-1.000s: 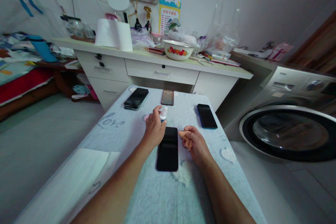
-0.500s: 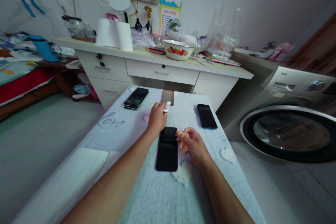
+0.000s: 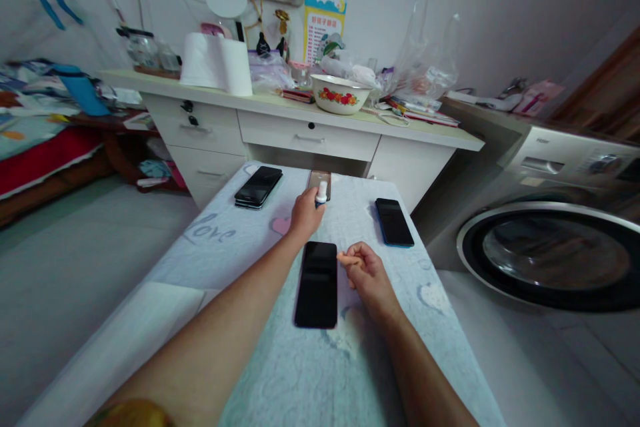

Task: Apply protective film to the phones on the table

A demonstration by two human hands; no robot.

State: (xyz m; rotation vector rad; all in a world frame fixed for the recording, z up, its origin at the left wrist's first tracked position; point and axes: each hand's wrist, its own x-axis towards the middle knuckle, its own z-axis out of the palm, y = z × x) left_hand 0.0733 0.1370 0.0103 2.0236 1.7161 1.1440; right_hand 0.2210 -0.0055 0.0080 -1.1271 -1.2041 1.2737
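Observation:
My left hand is closed around a small spray bottle with a white top and a dark lower part, mostly hidden by the fingers. It is just beyond a black-screened smartphone lying face up on the table. Right of that phone, my right hand pinches a piece of orange cloth, most of it tucked in the fingers. Behind the bottle lies a brownish phone or phone case, partly covered. A blue-edged phone lies to the right, and a stack of dark phones at the far left.
A patterned cloth covers the table. Beyond it stands a white desk bearing a floral enamel bowl, tissue rolls and plastic bags. A washing machine is at the right, a bed at the left.
My left hand has moved slightly away and to the right with the spray bottle, now in front of the brownish item. The orange cloth shows less in my right hand, which stays beside the phone.

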